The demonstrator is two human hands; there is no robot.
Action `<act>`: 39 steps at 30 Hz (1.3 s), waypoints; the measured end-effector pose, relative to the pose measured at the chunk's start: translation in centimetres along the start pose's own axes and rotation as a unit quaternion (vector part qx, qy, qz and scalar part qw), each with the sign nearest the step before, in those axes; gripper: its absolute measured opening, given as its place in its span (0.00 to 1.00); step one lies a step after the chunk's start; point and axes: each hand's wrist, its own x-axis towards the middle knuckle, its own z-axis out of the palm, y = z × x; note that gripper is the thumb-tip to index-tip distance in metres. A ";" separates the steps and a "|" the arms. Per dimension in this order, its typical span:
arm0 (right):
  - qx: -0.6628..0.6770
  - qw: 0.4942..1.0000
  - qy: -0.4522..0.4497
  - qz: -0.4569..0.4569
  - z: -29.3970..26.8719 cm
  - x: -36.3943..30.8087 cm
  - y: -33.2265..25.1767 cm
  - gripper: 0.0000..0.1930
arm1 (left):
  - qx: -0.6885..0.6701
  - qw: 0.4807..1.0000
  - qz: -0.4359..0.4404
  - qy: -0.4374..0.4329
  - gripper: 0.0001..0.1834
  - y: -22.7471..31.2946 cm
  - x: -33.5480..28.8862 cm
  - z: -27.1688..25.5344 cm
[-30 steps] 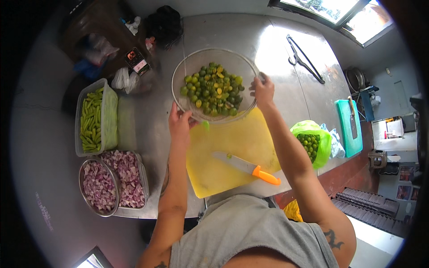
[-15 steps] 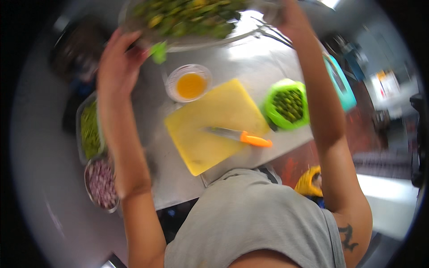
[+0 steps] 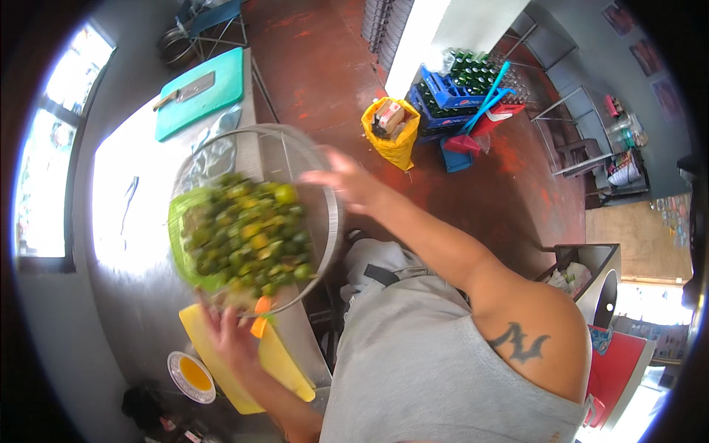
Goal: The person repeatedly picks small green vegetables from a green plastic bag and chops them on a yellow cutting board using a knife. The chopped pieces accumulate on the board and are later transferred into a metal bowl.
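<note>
A wide clear bowl [image 3: 330, 229] hangs tilted between my two hands, above the metal table. Small green and yellowish citrus pieces [image 3: 255, 240] are heaped in it. My right hand [image 3: 346, 179] grips the rim on the right, slightly blurred. At the bowl's lower left edge, my left hand [image 3: 235, 340] holds it with the fingers partly hidden. Beneath the bowl lie a bright green bag [image 3: 181, 240], partly covered, and a yellow cutting board [image 3: 284, 362]. An orange knife handle [image 3: 260, 316] shows just past the rim.
A white dish of orange liquid [image 3: 193, 374] stands beside the yellow board. Farther along the metal table [image 3: 122, 162] lies a teal cutting board [image 3: 214, 81] with a cleaver on it. A yellow sack [image 3: 395, 144] and stacked bottle crates [image 3: 443, 103] stand on the red floor.
My view has swung to the right, bringing in the floor and crates. The bowl has moved from beyond the yellow board to over the green bag, with both hands on it.
</note>
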 end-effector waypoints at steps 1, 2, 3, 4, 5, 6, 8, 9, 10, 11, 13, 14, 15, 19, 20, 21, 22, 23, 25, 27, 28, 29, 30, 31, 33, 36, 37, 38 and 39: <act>0.001 0.999 0.051 0.012 -4.3 -1.7 -0.8 0.36 | -0.018 0.999 -0.041 -0.017 0.44 -2.2 1.4 3.1; 0.025 0.995 0.099 -0.007 -8.1 -3.5 -1.2 0.37 | 0.006 0.995 -0.090 -0.037 0.45 -4.3 3.1 6.1; -0.010 0.989 0.144 -0.007 -11.7 -4.5 -1.7 0.38 | 0.016 0.991 -0.123 -0.042 0.46 -6.6 4.4 9.4; 0.031 0.985 0.172 0.008 -15.3 -6.0 -2.0 0.38 | 0.069 0.984 -0.161 -0.020 0.44 -8.9 5.6 12.6; 0.043 0.977 0.207 0.014 -18.6 -7.0 -2.2 0.39 | 0.066 0.976 -0.183 -0.100 0.43 -10.9 6.8 15.4; 0.037 0.969 0.245 0.010 -21.7 -7.9 -2.1 0.38 | 0.064 0.968 -0.200 -0.140 0.42 -13.0 7.9 18.0; 0.037 0.952 0.304 0.013 -27.9 -9.3 -1.3 0.37 | 0.062 0.947 -0.247 -0.196 0.41 -17.6 10.6 23.3; 0.036 0.946 0.321 -0.004 -30.3 -10.3 -0.8 0.37 | 0.071 0.942 -0.250 -0.214 0.41 -20.2 11.5 25.5; 0.064 0.933 0.353 0.010 -32.9 -10.7 0.4 0.37 | 0.100 0.934 -0.263 -0.222 0.41 -22.6 12.9 28.0; 0.084 0.924 0.373 0.009 -35.6 -10.7 1.4 0.37 | 0.106 0.928 -0.281 -0.220 0.38 -25.2 14.1 30.3; 0.097 0.906 0.410 0.039 -40.7 -10.9 4.0 0.37 | 0.135 0.915 -0.306 -0.224 0.38 -31.4 17.8 34.9; 0.117 0.893 0.433 0.032 -42.3 -11.0 5.9 0.36 | 0.161 0.902 -0.334 -0.222 0.38 -34.3 19.4 36.5; 0.126 0.882 0.453 0.029 -44.8 -10.6 7.1 0.36 | 0.154 0.897 -0.359 -0.206 0.35 -37.6 20.9 38.4; 0.136 0.837 0.530 0.029 -52.2 -8.3 12.8 0.34 | 0.227 0.852 -0.392 -0.261 0.32 -48.8 27.1 43.1; 0.145 0.838 0.526 0.020 -53.9 -7.3 14.1 0.34 | 0.245 0.845 -0.393 -0.267 0.32 -51.7 28.9 44.8; 0.151 0.829 0.537 0.025 -55.7 -6.7 15.3 0.34 | 0.263 0.837 -0.394 -0.274 0.31 -54.6 30.8 46.6; 0.158 0.827 0.540 0.012 -57.4 -5.6 16.7 0.34 | 0.238 0.832 -0.416 -0.279 0.31 -57.6 33.4 48.5; 0.178 0.812 0.555 -0.028 -59.0 -4.0 18.4 0.34 | 0.218 0.823 -0.442 -0.285 0.31 -60.7 35.6 49.9; 0.192 0.791 0.580 -0.037 -61.9 -1.0 21.5 0.35 | 0.178 0.825 -0.467 -0.266 0.25 -66.0 38.3 51.7; 0.188 0.763 0.617 -0.041 -63.7 1.7 24.4 0.35 | 0.193 0.862 -0.442 -0.157 0.23 -70.2 42.3 51.6; 0.172 0.754 0.633 -0.039 -64.4 3.2 25.6 0.35 | 0.218 0.865 -0.445 -0.080 0.23 -72.1 43.5 51.8; 0.164 0.740 0.651 -0.036 -64.9 4.5 26.5 0.35 | 0.214 0.881 -0.421 0.024 0.24 -73.4 44.0 51.6; 0.168 0.741 0.650 -0.030 -64.7 5.0 26.8 0.35 | 0.237 0.867 -0.412 0.153 0.26 -74.0 44.3 50.8; 0.180 0.738 0.650 -0.020 -64.3 5.6 27.0 0.34 | 0.170 0.857 -0.448 0.189 0.37 -75.1 46.0 50.5; 0.209 0.704 0.679 0.021 -62.6 6.4 26.4 0.34 | -0.008 0.878 -0.479 -0.003 0.39 -76.2 48.3 49.7; 0.154 0.681 0.716 0.012 -59.5 8.7 24.3 0.33 | -0.162 0.871 -0.438 -0.155 0.40 -77.9 48.0 49.4; 0.135 0.681 0.719 0.019 -58.4 9.5 23.0 0.34 | -0.115 0.890 -0.418 -0.144 0.39 -78.1 46.9 49.2; 0.124 0.663 0.737 0.040 -57.4 10.2 21.7 0.34 | -0.064 0.900 -0.413 -0.122 0.39 -78.2 45.4 48.9; 0.111 0.651 0.749 0.051 -56.5 11.1 20.4 0.34 | -0.053 0.895 -0.430 -0.107 0.38 -77.8 43.9 48.2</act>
